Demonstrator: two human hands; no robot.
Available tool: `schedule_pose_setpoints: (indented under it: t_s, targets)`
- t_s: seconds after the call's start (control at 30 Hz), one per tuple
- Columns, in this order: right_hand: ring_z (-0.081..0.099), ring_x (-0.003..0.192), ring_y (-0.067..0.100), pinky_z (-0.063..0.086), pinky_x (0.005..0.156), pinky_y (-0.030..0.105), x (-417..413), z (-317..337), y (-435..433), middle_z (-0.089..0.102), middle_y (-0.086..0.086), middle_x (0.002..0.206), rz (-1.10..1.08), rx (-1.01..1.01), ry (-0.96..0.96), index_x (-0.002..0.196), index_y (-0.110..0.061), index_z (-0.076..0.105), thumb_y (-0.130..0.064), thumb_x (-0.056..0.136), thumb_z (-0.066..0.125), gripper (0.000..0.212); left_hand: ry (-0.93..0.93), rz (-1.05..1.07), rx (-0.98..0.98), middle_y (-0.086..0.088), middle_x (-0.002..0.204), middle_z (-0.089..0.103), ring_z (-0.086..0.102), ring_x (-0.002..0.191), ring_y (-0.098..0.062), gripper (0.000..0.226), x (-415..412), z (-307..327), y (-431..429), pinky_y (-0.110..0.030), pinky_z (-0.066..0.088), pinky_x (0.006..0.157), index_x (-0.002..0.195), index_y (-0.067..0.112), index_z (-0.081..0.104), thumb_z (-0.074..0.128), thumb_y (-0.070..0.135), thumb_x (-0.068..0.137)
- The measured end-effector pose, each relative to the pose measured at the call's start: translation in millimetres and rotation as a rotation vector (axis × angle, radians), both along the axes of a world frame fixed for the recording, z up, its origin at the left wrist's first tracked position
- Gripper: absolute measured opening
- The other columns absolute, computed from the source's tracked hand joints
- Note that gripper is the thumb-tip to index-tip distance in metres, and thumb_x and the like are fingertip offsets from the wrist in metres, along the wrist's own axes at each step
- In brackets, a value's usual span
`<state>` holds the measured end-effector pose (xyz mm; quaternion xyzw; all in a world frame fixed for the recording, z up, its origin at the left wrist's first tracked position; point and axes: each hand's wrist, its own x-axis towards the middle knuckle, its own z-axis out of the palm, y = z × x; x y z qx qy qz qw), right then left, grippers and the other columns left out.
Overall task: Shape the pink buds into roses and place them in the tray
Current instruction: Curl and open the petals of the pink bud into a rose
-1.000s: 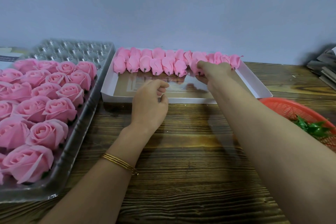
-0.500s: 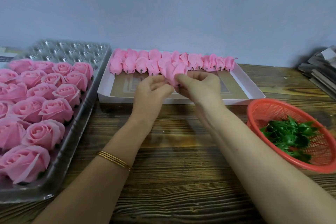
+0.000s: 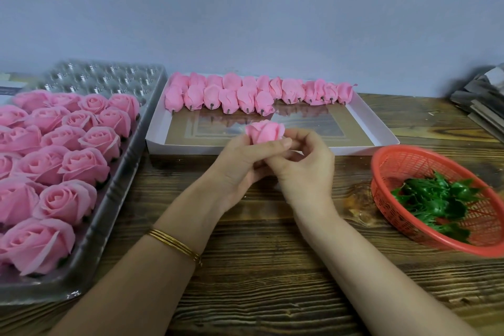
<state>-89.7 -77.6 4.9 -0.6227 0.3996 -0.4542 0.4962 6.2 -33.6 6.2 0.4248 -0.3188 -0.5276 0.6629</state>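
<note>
Mid-task: the left hand point(image 3: 240, 169) and right hand point(image 3: 302, 172) both pinch one partly opened pink bud point(image 3: 266, 131) at its base with curled fingers, above the counter point(image 3: 259, 275) before the white box point(image 3: 381, 135) of unshaped buds point(image 3: 229, 95), while finished roses point(image 3: 68, 166) fill the tray point(image 3: 109, 213) except its far cells.

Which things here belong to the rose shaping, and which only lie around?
In use: pink bud, held by left hand and right hand; boxed buds in white box; finished roses in clear tray.
Idle: red basket of green leaves; grey stack.
</note>
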Motion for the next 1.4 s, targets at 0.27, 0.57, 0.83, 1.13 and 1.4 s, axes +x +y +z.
schedule_pose_setpoints:
  t_s: [0.27,0.57,0.83,1.13,1.4]
  targets:
    - [0.071,0.075,0.017,0.057,0.068,0.028,-4.4,-7.6,5.0,0.073,0.003,0.082,0.094,0.012,-0.098,0.095,-0.013,0.064,-0.010,0.062,0.081,0.038,0.094,-0.049,0.021,-0.016,0.103,0.071,0.069,0.095,-0.022,0.027,4.6,-5.4,4.4,-0.029,0.056,0.084,0.104,0.002,0.070,0.068,0.010,0.078]
    - [0.068,0.068,0.010,0.053,0.064,0.022,-8.3,-9.9,4.2,0.071,-0.003,0.076,0.120,0.059,-0.171,0.091,-0.020,0.056,0.002,0.066,0.081,0.041,0.128,-0.075,0.043,-0.016,0.102,0.070,0.069,0.091,-0.019,0.046,2.6,-7.6,2.8,-0.029,0.055,0.083,0.119,-0.005,0.059,0.070,0.010,0.076]
    - [0.067,0.070,0.008,0.053,0.066,0.019,-9.2,-8.5,5.2,0.070,0.007,0.086,0.186,0.141,-0.201,0.099,-0.010,0.052,0.010,0.070,0.078,0.044,0.123,-0.024,0.060,-0.020,0.102,0.066,0.067,0.090,-0.022,0.034,0.1,-9.1,1.4,-0.029,0.056,0.083,0.113,-0.005,0.062,0.069,0.000,0.080]
    - [0.069,0.083,0.013,0.054,0.073,0.019,-11.1,-4.6,7.1,0.070,0.019,0.103,0.293,0.197,-0.178,0.113,-0.005,0.046,0.010,0.078,0.072,0.047,0.041,0.049,0.085,-0.015,0.092,0.070,0.069,0.080,-0.018,0.033,3.3,-12.0,2.8,-0.027,0.056,0.076,0.116,-0.008,0.063,0.066,-0.004,0.084]
    - [0.062,0.083,0.013,0.056,0.080,0.032,-16.0,2.6,3.3,0.063,0.008,0.099,0.240,0.104,-0.080,0.115,-0.018,0.050,-0.003,0.068,0.079,0.058,-0.090,0.178,0.097,-0.023,0.108,0.071,0.068,0.106,-0.034,0.034,1.9,-10.4,5.1,-0.045,0.054,0.096,0.107,-0.003,0.069,0.076,0.009,0.076]
